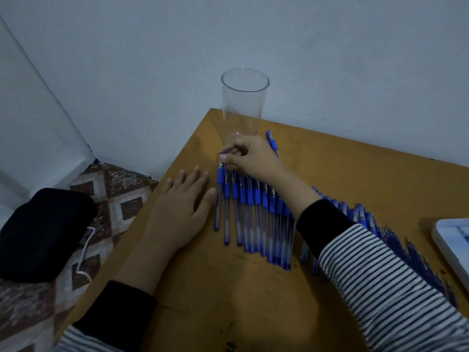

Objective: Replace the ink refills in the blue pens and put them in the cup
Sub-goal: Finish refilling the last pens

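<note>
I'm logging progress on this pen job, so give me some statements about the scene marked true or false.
1. The cup holds several pens. False: it stands empty.
2. The left hand lies flat on the table. True.
3. The right hand pinches the far end of the leftmost pen in the row. True.
4. Every pen lies in the row. False: a lone pen lies apart, right of the cup.

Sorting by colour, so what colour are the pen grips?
Blue grips on the row of pens, clearest in the head view.
</note>
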